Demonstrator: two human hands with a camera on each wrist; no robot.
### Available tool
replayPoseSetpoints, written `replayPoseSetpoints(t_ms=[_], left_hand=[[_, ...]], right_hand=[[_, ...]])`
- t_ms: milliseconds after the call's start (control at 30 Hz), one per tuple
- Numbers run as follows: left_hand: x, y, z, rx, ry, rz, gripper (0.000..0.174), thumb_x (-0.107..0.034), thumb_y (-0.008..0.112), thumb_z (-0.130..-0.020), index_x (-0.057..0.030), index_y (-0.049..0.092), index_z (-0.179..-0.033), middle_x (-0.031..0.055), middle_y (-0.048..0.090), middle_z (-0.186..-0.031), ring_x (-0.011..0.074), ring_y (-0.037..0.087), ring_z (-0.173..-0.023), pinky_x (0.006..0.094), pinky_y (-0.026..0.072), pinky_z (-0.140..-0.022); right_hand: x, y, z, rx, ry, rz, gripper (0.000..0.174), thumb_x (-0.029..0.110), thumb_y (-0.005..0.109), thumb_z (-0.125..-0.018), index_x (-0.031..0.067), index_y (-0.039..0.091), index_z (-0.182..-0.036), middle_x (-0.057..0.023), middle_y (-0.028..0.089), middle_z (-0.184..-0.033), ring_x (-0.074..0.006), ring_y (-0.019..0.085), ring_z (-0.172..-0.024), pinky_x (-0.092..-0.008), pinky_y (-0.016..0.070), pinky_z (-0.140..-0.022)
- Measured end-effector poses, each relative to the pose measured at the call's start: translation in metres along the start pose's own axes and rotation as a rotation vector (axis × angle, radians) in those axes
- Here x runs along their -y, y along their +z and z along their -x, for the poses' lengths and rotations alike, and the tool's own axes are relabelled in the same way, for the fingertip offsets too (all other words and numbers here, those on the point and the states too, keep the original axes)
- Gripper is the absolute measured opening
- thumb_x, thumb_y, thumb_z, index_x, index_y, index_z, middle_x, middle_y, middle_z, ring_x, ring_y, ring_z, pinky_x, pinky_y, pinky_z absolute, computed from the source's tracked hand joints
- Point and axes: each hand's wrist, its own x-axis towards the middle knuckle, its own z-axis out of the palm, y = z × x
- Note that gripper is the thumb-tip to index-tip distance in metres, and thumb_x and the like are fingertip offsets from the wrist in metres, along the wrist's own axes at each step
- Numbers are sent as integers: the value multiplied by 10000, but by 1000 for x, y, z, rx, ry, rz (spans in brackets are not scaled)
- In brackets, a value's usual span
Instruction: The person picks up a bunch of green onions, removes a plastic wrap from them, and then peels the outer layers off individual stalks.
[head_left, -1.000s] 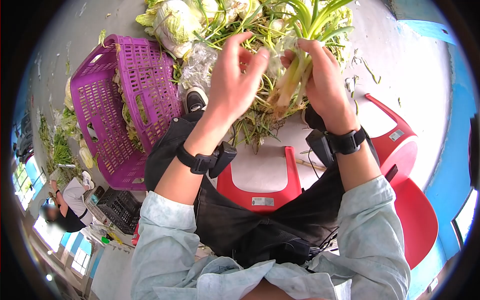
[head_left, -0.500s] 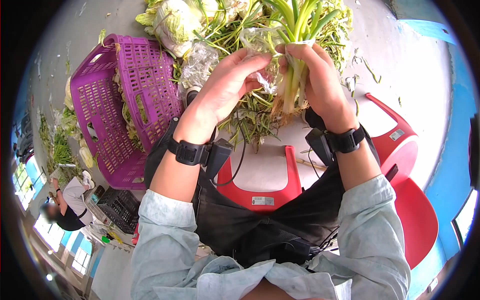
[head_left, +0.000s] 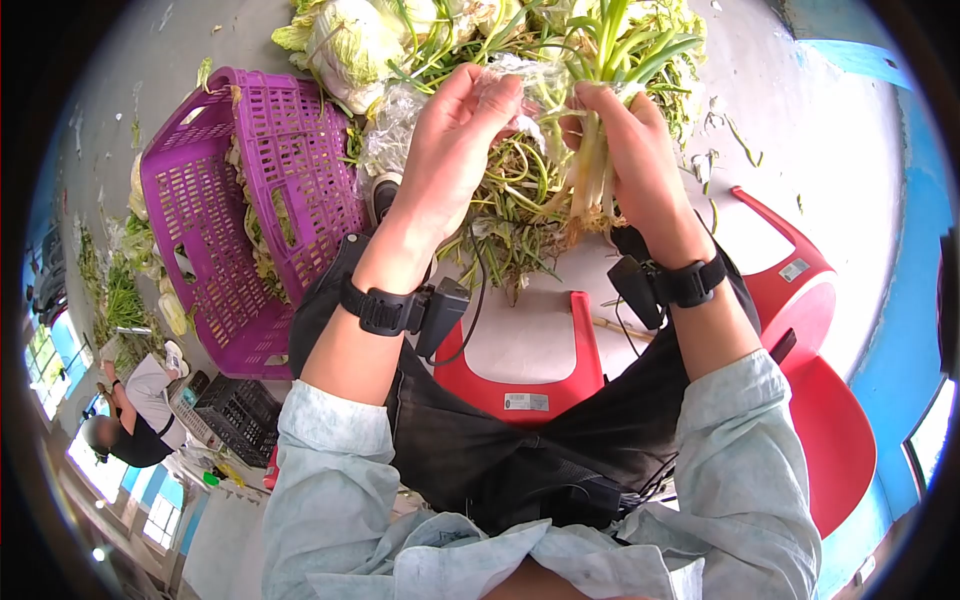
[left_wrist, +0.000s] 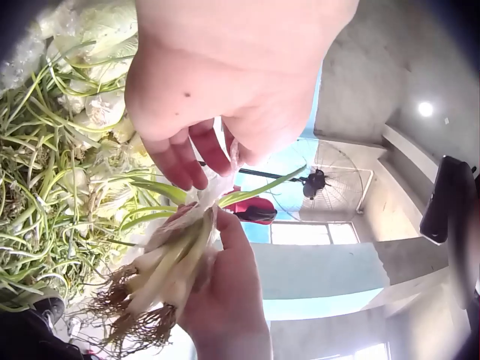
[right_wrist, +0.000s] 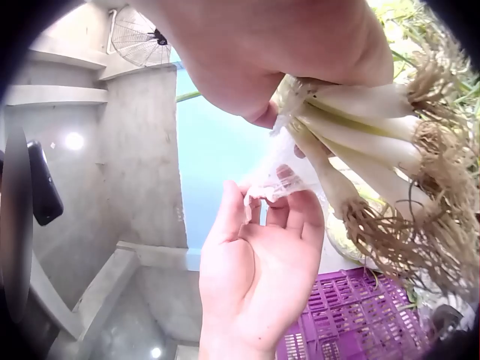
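Observation:
My right hand (head_left: 645, 165) grips a bunch of spring onions (head_left: 592, 185), their white stems and brown roots hanging down and the green leaves rising above the fist. Between the thumb and fingers of my left hand (head_left: 440, 160) is the end of a thin clear plastic strip (right_wrist: 271, 176). In the right wrist view this strip stretches from those fingertips to the stems, where it wraps round the bunch close to my right hand. The roots (left_wrist: 142, 307) spread loose at the lower end in the left wrist view. Both hands are held up over a heap of greens (head_left: 520, 225).
A purple crate (head_left: 320, 170) leans on its side at the left, beside cabbages (head_left: 350, 55) and crumpled plastic (head_left: 395, 135). Red stools (head_left: 830, 420) stand at the right and one between the legs. Further left, another person (head_left: 140, 420) sits near a black crate (head_left: 235, 415).
My left hand came in empty toward the bunch, took hold of the plastic, then drew it up and left. The right hand kept its grip while the spring onions turned more upright.

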Motion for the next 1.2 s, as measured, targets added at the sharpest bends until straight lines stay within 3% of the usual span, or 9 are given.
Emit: replayPoseSetpoints(t_ms=[233,367,467,567,700,833,1000,1133,1200], left_hand=[[-4,-1,5,191,-33,43,201,-257,621,-1053,-57,600,-1055,38,690,-956,112,678,-934,267,529,-815],[-5,-2,3,319,-56,-130,177,-229,573,-1067,-61,606,-1112,75,699,-1007,183,695,-988,330,549,-899],[-9,2,3,229,-253,160,203,-205,571,-1049,-48,604,-1173,87,704,-1025,189,693,-997,345,548,-921],[-6,-5,2,253,-269,301,225,-176,558,-1031,-42,594,-1208,98,700,-1071,196,696,-994,359,550,-925],[-4,-1,6,131,-177,42,138,-83,632,-972,-53,603,-1104,43,671,-1004,105,663,-923,252,554,-823],[9,-8,4,41,-166,-162,192,-75,688,-943,-48,592,-1107,34,655,-984,91,643,-910,249,539,-802],[7,8,9,-133,-274,-56,277,-174,737,-961,-38,596,-1158,3,620,-987,61,577,-886,255,494,-770],[7,3,9,26,-369,52,365,-277,730,-983,-43,604,-1233,-2,628,-1049,63,568,-926,268,474,-802],[12,-5,7,96,-423,31,378,-302,716,-993,-49,611,-1253,10,649,-1106,73,588,-962,273,477,-832]], right_hand=[[-14,0,-7,-8,-71,132,369,272,700,-963,-33,590,-1140,-94,688,-962,-155,656,-801,-317,543,-707],[-19,-3,-8,53,-137,312,378,271,690,-975,-50,581,-1143,-114,690,-954,-147,650,-820,-324,539,-713],[-20,0,-5,99,-132,317,324,241,647,-1001,-39,576,-1149,-100,676,-965,-127,638,-836,-304,532,-713],[-14,3,-1,135,-91,296,223,183,575,-1032,-2,575,-1155,-50,644,-996,-82,598,-855,-255,512,-715],[-7,4,5,203,-61,225,172,119,536,-1003,6,571,-1129,-36,623,-997,-84,574,-879,-248,486,-758],[-3,4,7,224,-32,256,155,80,537,-973,20,568,-1112,-12,603,-970,-80,546,-866,-239,460,-777],[-12,-1,-2,345,-144,238,296,60,602,-952,13,576,-1243,-28,639,-1052,-78,588,-946,-234,472,-805],[-8,1,3,407,-87,318,470,74,634,-959,15,529,-1414,-46,665,-1127,-91,620,-999,-246,489,-855],[-23,6,2,326,-250,311,478,97,645,-932,-1,559,-1392,-81,659,-1065,-138,629,-906,-276,514,-822]])
